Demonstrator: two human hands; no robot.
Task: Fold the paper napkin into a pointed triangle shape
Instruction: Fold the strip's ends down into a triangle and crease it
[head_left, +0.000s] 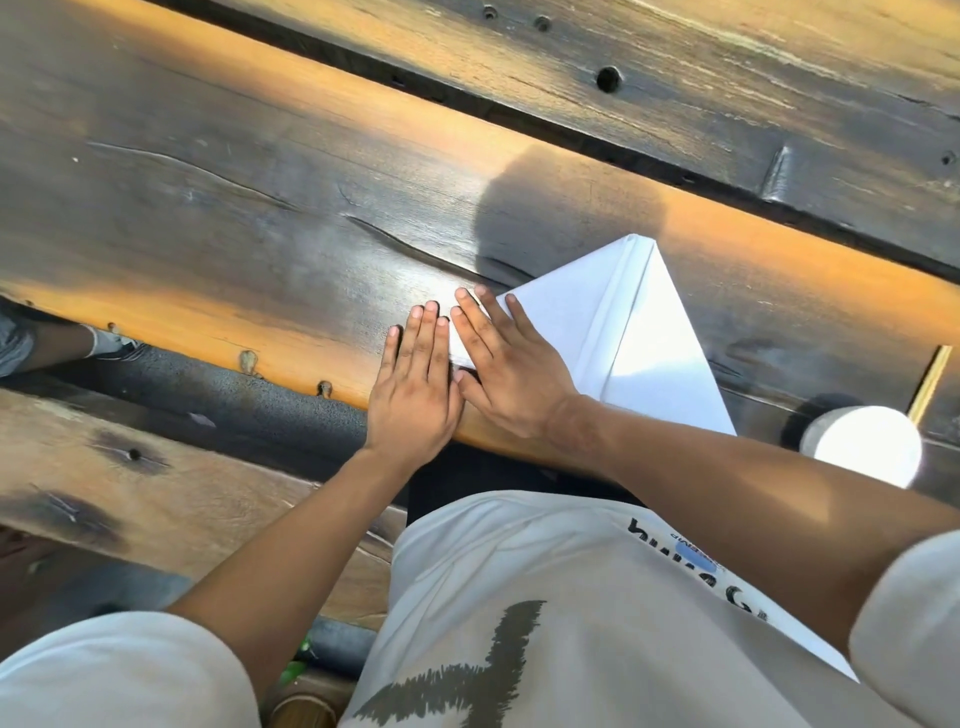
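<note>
Both hands flat, fingers straight: right hand (511, 371) pressing napkin (639, 332) corner, left hand (415, 387) alongside.

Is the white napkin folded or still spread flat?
Folded: the napkin shows layered flaps and creases meeting at a point; both hands press its left corner flat.

Dark wood plank table (260, 208), worn, with orange sunlit bands and small round holes in the far plank. White cup (865, 447) near the right edge, top overexposed. Thin wood stick (930, 383) just behind the cup, angled. Bench plank (156, 499) lower left, dark burn marks, set apart from the table by a gap. Shoe (117, 344) at far left in that gap. Round shadow (566, 208) across the table.
</note>
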